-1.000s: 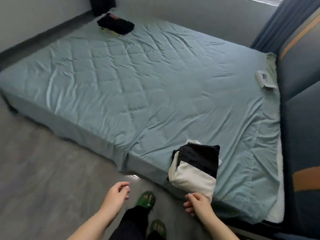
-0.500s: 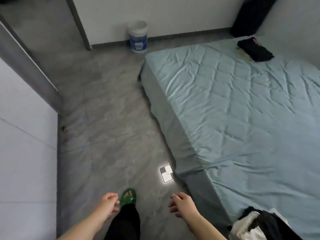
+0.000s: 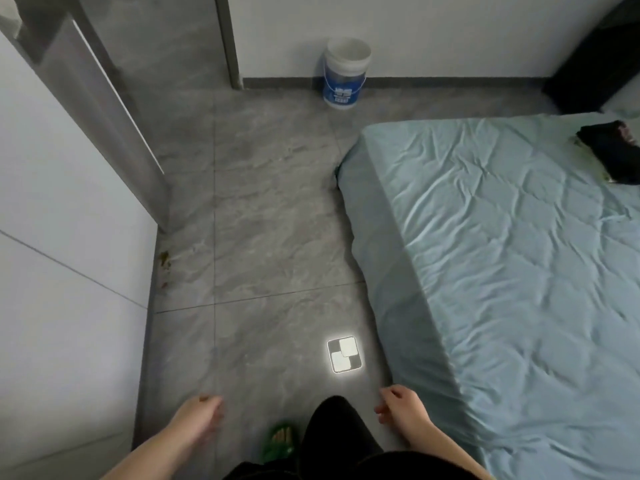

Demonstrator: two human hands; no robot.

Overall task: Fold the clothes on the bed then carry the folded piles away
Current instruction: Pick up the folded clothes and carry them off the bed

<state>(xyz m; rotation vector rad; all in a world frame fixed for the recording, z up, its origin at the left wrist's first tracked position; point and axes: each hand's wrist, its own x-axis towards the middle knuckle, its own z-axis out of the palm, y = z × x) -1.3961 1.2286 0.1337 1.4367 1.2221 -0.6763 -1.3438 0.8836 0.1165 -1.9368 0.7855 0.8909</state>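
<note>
Right hand still empty, black-white pile gone

A wrinkled blue-green bed — one dark garment pile lies near its far edge.

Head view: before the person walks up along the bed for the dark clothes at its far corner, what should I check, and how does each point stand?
1. Left hand free: ok, it holds nothing.
2. Right hand free: ok, it holds nothing.
3. Dark clothes in sight: ok, on the bed, cut by the frame edge.
4. Dark clothes folded: cannot tell.
5. Floor beside the bed passable: cannot tell; a bright square lies in the way, object or light unclear.
6. Bucket out of the way: ok, it stands by the wall.
</note>
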